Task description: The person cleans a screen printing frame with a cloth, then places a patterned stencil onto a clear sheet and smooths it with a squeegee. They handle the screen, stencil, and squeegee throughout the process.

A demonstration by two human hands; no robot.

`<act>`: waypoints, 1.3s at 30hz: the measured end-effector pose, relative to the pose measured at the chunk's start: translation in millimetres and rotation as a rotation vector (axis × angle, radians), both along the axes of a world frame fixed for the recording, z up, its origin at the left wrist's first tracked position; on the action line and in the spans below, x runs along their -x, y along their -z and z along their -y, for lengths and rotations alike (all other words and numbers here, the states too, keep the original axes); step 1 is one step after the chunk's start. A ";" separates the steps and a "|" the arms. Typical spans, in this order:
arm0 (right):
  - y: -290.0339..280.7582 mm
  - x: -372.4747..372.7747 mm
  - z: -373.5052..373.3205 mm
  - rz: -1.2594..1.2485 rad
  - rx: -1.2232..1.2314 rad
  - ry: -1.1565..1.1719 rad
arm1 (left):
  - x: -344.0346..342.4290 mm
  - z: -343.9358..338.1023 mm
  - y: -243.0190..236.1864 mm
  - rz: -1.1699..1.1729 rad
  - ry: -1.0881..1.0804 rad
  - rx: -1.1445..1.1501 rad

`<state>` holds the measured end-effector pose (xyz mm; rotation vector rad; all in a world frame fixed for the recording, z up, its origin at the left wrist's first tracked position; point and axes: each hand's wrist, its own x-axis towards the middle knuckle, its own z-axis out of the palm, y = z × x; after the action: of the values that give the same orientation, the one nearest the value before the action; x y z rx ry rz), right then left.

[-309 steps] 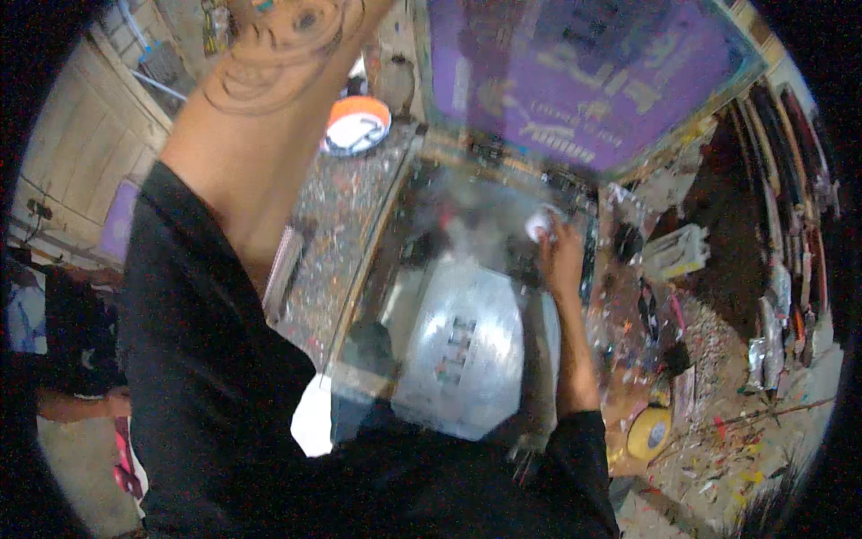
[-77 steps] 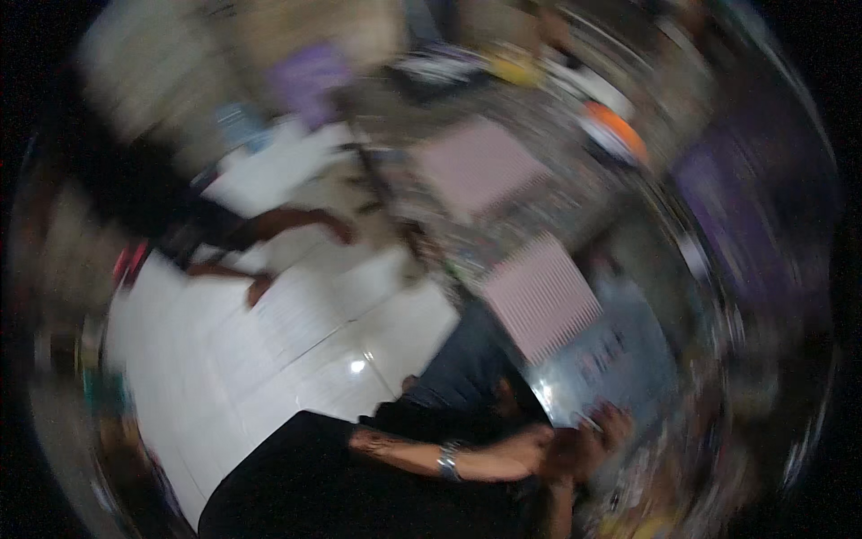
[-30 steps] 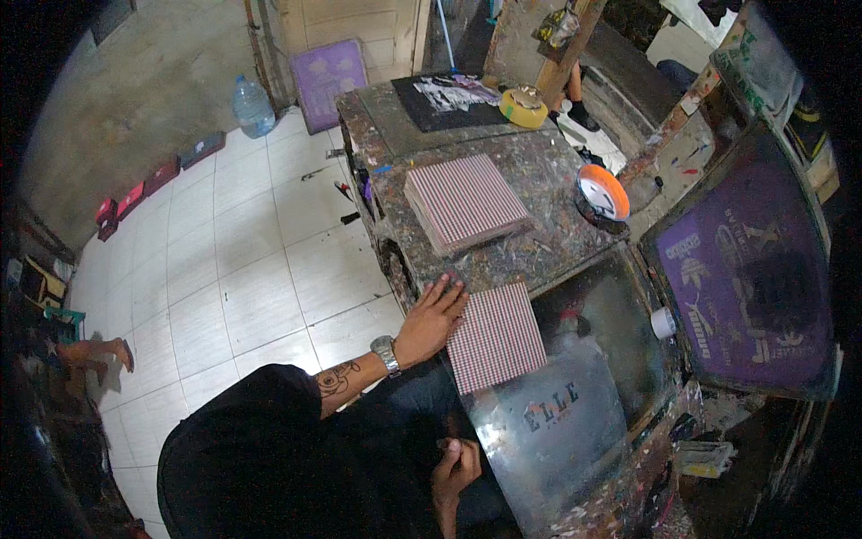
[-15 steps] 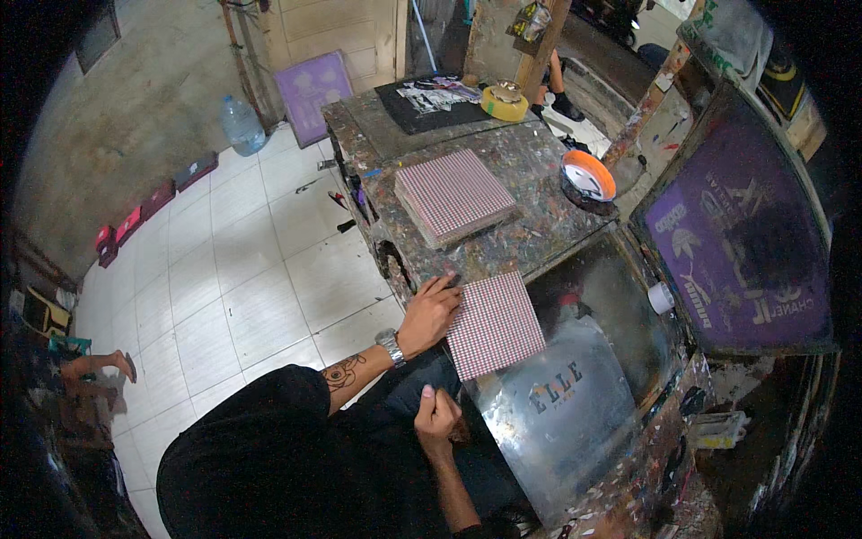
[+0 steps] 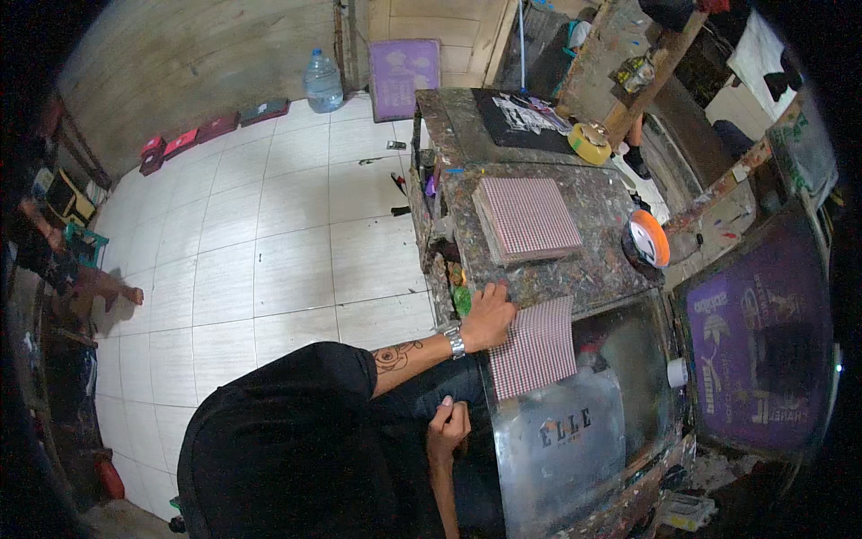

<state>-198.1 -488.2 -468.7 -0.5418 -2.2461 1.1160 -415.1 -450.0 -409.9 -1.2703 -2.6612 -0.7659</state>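
Note:
My left hand, with a watch on the wrist, grips the near-left corner of a red-and-white checkered cloth. The cloth lies flat across the edge of the paint-stained table and a shiny metal plate with dark letters on it. My right hand hovers by the plate's left edge, fingers curled in, with nothing in it. A stack of the same checkered cloths sits farther along the table.
An orange-rimmed bowl and a yellow tape roll stand on the table. A purple printing screen is raised at the right. White floor tiles spread to the left, with a water bottle by the wall.
My left hand has stayed on the corner of the checkered cloth. My right hand has come up from my lap to the plate's left edge.

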 end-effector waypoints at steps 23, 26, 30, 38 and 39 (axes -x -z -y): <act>-144.6 119.2 -88.9 -0.425 0.718 0.217 | 193.9 73.8 -37.5 0.674 -0.209 -0.637; -119.1 189.5 -129.6 -0.456 1.191 -0.040 | 284.1 43.9 -20.0 1.115 0.072 -0.994; -83.9 246.7 -160.7 -0.103 0.952 -0.074 | 309.8 9.4 -13.2 1.114 0.284 -0.643; -131.5 280.0 -132.5 -0.018 1.371 -0.161 | 328.0 15.8 -10.6 1.113 0.506 -0.287; -136.4 286.7 -125.5 -0.007 1.378 -0.150 | 327.6 21.1 -21.1 1.029 0.419 -0.297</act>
<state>-484.8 -362.7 -332.3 -0.8357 -1.1900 2.6405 -742.7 -471.1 -388.7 -1.6614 -2.6910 -2.3030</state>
